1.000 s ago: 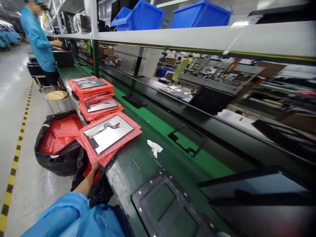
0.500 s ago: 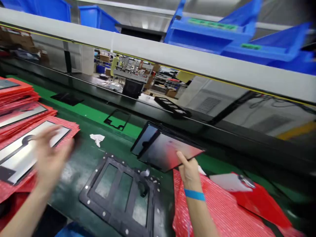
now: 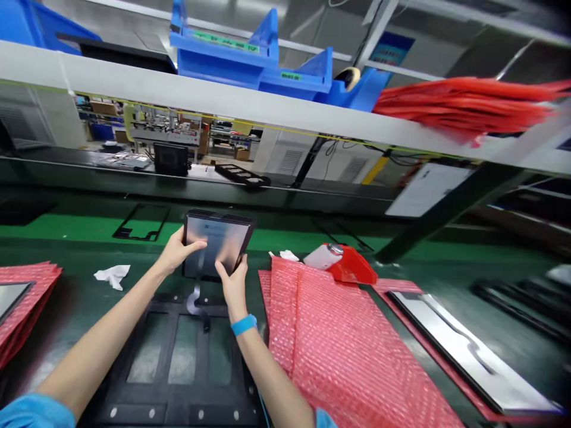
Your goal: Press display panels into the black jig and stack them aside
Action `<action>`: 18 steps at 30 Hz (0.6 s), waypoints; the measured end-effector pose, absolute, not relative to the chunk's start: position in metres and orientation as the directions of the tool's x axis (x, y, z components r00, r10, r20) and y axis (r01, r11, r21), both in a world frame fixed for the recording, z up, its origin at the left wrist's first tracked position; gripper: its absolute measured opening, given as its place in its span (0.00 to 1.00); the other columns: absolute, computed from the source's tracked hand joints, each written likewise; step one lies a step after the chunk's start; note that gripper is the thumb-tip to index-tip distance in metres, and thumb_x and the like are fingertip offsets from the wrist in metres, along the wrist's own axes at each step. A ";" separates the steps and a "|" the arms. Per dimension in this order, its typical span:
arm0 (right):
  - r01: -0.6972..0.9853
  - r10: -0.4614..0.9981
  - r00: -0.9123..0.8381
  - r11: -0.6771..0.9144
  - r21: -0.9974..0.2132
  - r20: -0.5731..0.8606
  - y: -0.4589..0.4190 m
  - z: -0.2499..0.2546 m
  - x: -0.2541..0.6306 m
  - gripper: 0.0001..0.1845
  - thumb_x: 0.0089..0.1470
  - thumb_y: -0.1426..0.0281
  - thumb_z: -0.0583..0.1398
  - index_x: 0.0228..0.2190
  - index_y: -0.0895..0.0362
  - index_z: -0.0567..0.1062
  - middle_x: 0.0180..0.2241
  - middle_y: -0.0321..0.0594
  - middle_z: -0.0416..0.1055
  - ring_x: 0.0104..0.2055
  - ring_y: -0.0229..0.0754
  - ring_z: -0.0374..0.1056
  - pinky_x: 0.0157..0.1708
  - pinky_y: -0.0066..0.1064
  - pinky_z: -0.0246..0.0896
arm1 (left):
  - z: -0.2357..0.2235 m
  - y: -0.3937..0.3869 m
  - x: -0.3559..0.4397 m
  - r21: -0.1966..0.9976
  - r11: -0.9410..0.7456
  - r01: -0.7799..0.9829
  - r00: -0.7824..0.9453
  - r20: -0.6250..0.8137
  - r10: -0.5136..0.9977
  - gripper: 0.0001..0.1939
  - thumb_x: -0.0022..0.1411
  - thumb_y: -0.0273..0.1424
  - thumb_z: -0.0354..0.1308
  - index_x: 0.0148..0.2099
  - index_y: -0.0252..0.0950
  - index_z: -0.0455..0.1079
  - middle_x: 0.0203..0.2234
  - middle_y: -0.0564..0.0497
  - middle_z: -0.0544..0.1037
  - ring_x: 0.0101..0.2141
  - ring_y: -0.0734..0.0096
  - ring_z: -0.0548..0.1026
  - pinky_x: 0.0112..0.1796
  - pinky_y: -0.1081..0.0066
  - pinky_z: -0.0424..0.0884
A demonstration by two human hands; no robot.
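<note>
Head view: panel held tilted up in both hands at the far edge of the black frame.
Judged by layout, handling is midway: panel in hand, not yet laid down; frame windows bare; cable trailing at the panel's 6 o'clock. A second panel lies on red wrap at 4 o'clock. Left hand grips the held panel at 9 o'clock, right hand at 5 o'clock, thumbs on the front face. Forearms reach forward and converge. Layered edges show at 12 o'clock; number of panels gripped cannot be determined.
</note>
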State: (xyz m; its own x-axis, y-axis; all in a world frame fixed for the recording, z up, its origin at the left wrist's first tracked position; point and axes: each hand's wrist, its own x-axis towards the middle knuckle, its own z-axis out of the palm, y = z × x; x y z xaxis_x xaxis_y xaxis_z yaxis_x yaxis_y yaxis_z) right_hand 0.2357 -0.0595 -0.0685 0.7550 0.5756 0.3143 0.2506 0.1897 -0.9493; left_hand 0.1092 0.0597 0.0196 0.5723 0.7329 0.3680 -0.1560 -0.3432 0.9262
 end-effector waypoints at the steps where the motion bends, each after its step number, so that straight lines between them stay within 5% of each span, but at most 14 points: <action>1: 0.275 0.574 0.759 0.146 -0.950 0.308 -0.060 -0.075 0.230 0.55 0.51 0.51 0.65 0.68 0.56 0.43 0.69 0.51 0.42 0.70 0.61 0.38 0.67 0.52 0.39 | 0.020 0.062 0.106 0.931 -0.335 -0.143 0.568 0.354 0.743 0.30 0.46 0.47 0.71 0.46 0.34 0.72 0.40 0.43 0.82 0.42 0.55 0.80 0.47 0.59 0.75; 6: 0.454 0.590 0.720 -0.001 -0.891 0.366 -0.067 -0.092 0.198 0.48 0.58 0.58 0.61 0.69 0.54 0.42 0.70 0.47 0.37 0.71 0.62 0.23 0.67 0.59 0.35 | 0.021 0.068 0.100 0.942 -0.321 -0.093 0.551 0.318 0.771 0.28 0.40 0.46 0.75 0.38 0.32 0.77 0.37 0.41 0.83 0.41 0.53 0.81 0.45 0.59 0.76; 11: 0.668 0.681 0.559 -0.032 -0.744 0.473 -0.097 -0.066 0.213 0.33 0.55 0.65 0.65 0.60 0.55 0.64 0.65 0.53 0.55 0.67 0.67 0.49 0.58 0.59 0.58 | 0.024 0.082 0.093 0.949 -0.306 -0.076 0.543 0.297 0.786 0.25 0.38 0.44 0.76 0.35 0.32 0.80 0.35 0.41 0.83 0.41 0.51 0.81 0.46 0.58 0.76; 14: 0.758 0.683 0.491 -0.029 -0.651 0.542 -0.116 -0.037 0.246 0.14 0.60 0.66 0.59 0.48 0.52 0.74 0.51 0.48 0.69 0.53 0.56 0.68 0.50 0.49 0.67 | 0.025 0.091 0.090 0.956 -0.283 -0.077 0.541 0.278 0.793 0.24 0.36 0.44 0.76 0.33 0.32 0.80 0.33 0.41 0.83 0.41 0.50 0.81 0.47 0.58 0.75; 18: 0.842 0.627 0.418 0.003 -0.539 0.657 -0.114 -0.005 0.277 0.10 0.64 0.68 0.55 0.41 0.53 0.76 0.40 0.44 0.67 0.43 0.47 0.68 0.42 0.38 0.67 | 0.023 0.097 0.091 0.962 -0.256 -0.092 0.539 0.264 0.800 0.25 0.34 0.44 0.77 0.32 0.32 0.80 0.33 0.41 0.83 0.40 0.50 0.81 0.47 0.58 0.76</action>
